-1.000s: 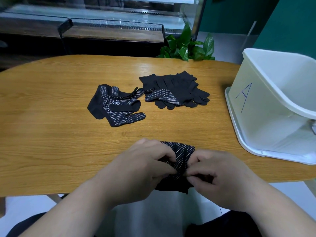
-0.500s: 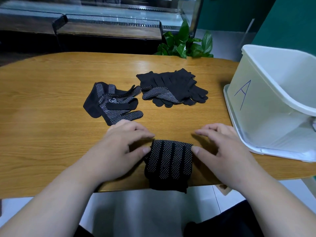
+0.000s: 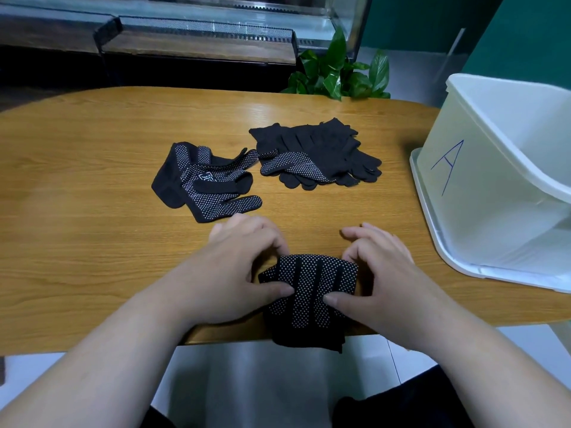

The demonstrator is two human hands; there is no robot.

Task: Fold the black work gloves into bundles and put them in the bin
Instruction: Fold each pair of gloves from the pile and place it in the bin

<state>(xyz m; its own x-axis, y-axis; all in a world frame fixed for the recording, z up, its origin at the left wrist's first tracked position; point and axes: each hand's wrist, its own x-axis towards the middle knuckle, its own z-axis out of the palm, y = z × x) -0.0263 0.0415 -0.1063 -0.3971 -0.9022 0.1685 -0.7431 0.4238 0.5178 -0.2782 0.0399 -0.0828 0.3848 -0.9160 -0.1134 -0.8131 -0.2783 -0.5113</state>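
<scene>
The left hand [image 3: 234, 273] and right hand [image 3: 380, 282] are gripping the folded gloves [image 3: 312, 291] at the bench's [image 3: 92, 217] near edge (cuffs hanging over it), fingers [image 3: 275, 242] curled round them, the bin [image 3: 494, 196] standing at right.

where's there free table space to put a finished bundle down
Widest bare wood: the left end of the table, left of the spread glove pair. Also a strip between the glove pile and the bin, and a band along the far edge behind both. Crowded: the near edge, where left hand and right hand grip the folded gloves.
</scene>
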